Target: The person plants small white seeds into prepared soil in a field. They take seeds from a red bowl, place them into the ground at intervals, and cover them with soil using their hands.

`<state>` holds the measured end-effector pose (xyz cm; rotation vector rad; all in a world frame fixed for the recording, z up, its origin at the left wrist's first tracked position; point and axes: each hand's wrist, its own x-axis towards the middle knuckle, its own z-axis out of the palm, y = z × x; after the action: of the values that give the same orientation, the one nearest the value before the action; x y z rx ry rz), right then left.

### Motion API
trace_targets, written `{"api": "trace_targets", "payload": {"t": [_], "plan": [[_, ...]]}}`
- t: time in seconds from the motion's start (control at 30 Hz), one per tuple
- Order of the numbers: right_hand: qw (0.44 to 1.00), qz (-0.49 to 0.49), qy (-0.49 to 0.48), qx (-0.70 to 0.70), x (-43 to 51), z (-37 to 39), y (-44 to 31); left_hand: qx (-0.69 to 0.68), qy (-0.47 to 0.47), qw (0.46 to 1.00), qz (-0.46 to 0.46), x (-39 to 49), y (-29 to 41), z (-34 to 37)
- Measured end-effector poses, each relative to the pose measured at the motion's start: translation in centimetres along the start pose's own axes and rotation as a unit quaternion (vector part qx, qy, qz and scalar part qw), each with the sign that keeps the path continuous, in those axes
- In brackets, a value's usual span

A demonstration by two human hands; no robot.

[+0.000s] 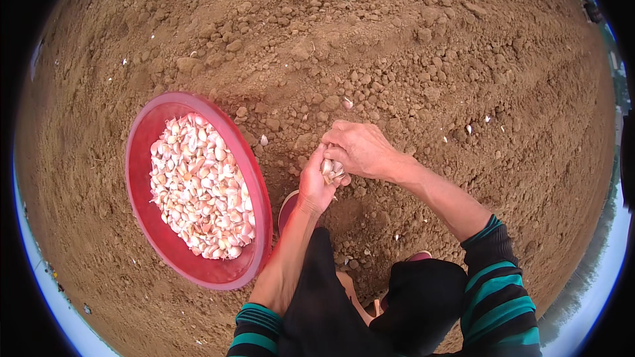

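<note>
Several garlic cloves (333,170) lie in my left hand (316,181), which is cupped around them just right of a red plastic basin. My right hand (359,151) rests over the top of the left, its fingertips touching the left fingers and the upper cloves; whether it grips a clove of its own is hidden by the fingers. The red basin (137,178) tilts on the soil beside my left forearm and holds a large heap of garlic cloves (203,188).
Brown, cloddy soil (446,69) surrounds me. Single cloves are scattered on it, one (264,140) between basin and hands, another (348,103) beyond my hands. My shoes and black-clothed knees (421,297) are below my hands.
</note>
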<state>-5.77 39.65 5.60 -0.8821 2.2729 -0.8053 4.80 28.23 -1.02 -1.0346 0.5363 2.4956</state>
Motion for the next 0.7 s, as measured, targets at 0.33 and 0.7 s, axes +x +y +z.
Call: {"api": "trace_targets", "payload": {"t": [0.33,0.7], "plan": [[0.978,0.143,0.058,0.138,-1.3,-3.5,4.5,0.0,-0.076,0.996,-0.036,1.0,-0.4,1.8],[0.932,0.248,0.141,-0.221,3.4,-1.9,14.9,-0.079,-0.108,0.99,-0.035,2.1,-0.2,2.9]]}}
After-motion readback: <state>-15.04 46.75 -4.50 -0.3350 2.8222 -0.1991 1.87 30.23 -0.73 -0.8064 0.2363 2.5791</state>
